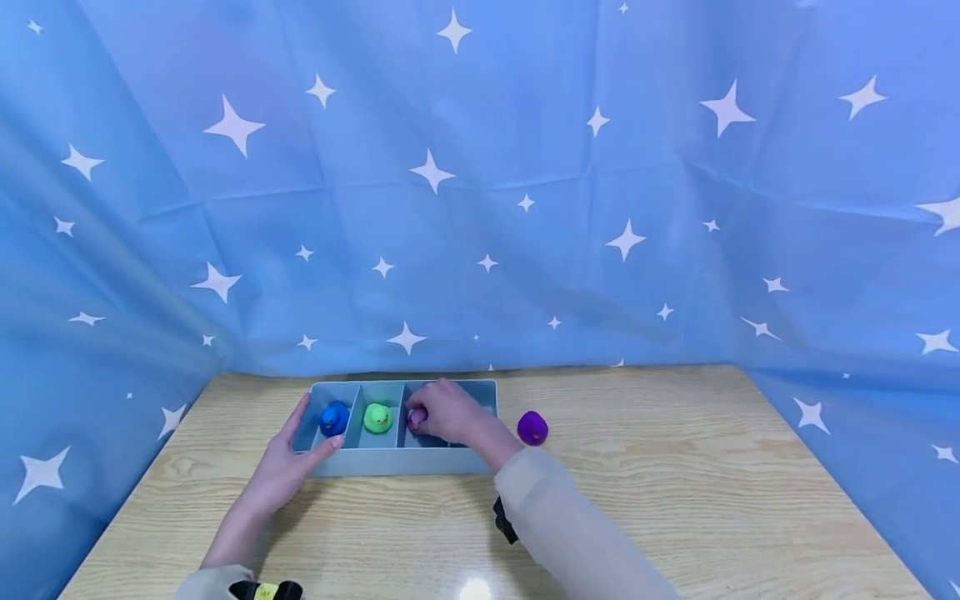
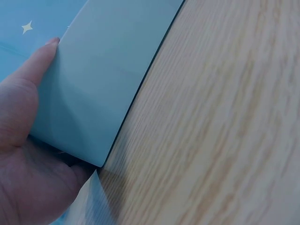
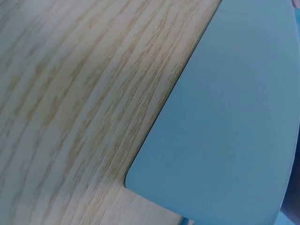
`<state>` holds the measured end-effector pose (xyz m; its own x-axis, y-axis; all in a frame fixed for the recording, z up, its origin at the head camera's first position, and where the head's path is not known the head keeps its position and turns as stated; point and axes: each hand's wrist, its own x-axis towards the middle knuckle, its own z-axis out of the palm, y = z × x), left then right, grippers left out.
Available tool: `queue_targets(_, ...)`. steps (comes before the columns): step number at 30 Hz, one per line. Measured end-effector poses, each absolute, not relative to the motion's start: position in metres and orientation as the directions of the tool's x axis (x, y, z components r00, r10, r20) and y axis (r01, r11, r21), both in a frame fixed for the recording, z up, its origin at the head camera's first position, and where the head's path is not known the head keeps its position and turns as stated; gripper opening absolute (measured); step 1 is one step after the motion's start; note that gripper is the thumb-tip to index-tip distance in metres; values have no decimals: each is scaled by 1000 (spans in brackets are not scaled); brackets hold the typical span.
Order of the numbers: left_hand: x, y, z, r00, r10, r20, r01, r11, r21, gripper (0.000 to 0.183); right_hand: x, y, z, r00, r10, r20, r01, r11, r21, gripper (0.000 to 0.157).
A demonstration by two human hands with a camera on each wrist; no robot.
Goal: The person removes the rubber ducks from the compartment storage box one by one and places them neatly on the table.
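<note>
A grey-blue box with several compartments in a row stands at the back of the table. My left hand grips its left end, thumb over the front rim; in the left wrist view that hand is around the box's end. A blue rubber duck sits in the leftmost compartment, a green rubber duck in the second. Inside the third, my right hand holds a pink rubber duck between its fingers, partly hiding it. The right wrist view shows only the box's front wall clearly.
On the wooden table, just right of the box, lies a rounded purple toy. My right forearm crosses the box's front right part and hides some of its right end. A blue star-patterned cloth hangs behind and at both sides.
</note>
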<state>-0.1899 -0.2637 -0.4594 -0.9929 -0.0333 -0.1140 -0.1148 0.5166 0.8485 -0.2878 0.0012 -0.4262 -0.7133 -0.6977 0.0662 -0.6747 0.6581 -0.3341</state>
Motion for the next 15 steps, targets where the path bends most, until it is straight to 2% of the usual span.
queue_targets(15, -190, -264, -459, -989, -39, -141, -142, 507, 850, 107, -286, 2, -426, -732, -681, 19, -629, 665, -402, 18)
